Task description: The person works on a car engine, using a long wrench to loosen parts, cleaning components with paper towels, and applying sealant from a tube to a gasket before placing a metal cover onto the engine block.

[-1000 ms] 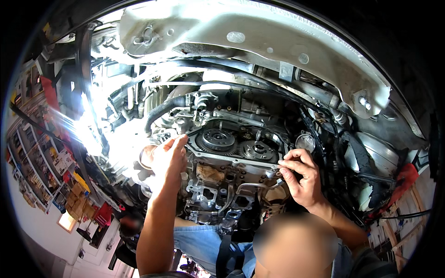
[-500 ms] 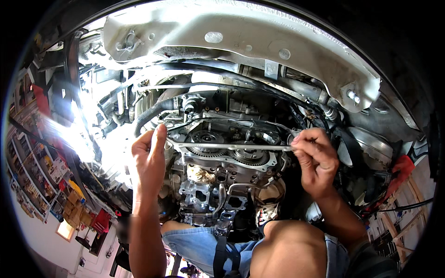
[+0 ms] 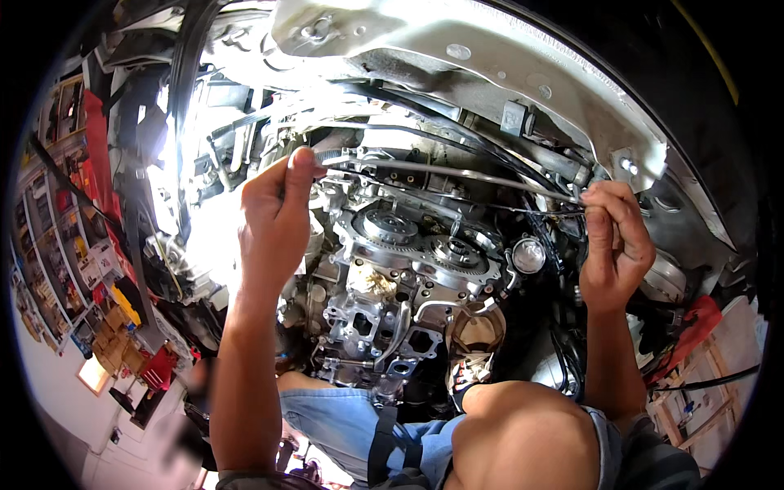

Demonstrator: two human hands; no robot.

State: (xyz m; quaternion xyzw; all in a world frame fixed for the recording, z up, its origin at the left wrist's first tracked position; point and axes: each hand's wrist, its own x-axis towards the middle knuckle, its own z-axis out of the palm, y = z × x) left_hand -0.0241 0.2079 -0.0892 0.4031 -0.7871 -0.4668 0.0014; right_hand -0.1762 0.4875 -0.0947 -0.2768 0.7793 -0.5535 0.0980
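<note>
Both hands stretch a thin gasket [image 3: 457, 172], an open loop with a grey near-straight side and a narrow black side, above the engine. My left hand [image 3: 278, 208] pinches one end between thumb and fingers. At the other end, my right hand [image 3: 616, 245] holds it with thumb and fingertips. Below the loop lies the opened engine [image 3: 343, 237], its two round toothed gears [image 3: 390, 227] side by side, the right gear [image 3: 455, 251] slightly lower. A crumpled cream wad [image 3: 371, 282] sits on the engine just beneath the gears.
A pale metal body panel [image 3: 506, 69] arches overhead, with black cables [image 3: 441, 122] below it. Glaring light washes out the left side. My shoe [image 3: 472, 371] rests among the engine parts. Stocked shelves [image 3: 61, 245] stand beyond on the left.
Both hands have raised the gasket up and away from the gears, the right hand also shifting right. The gears show more fully. The view has swung and tilted a little.
</note>
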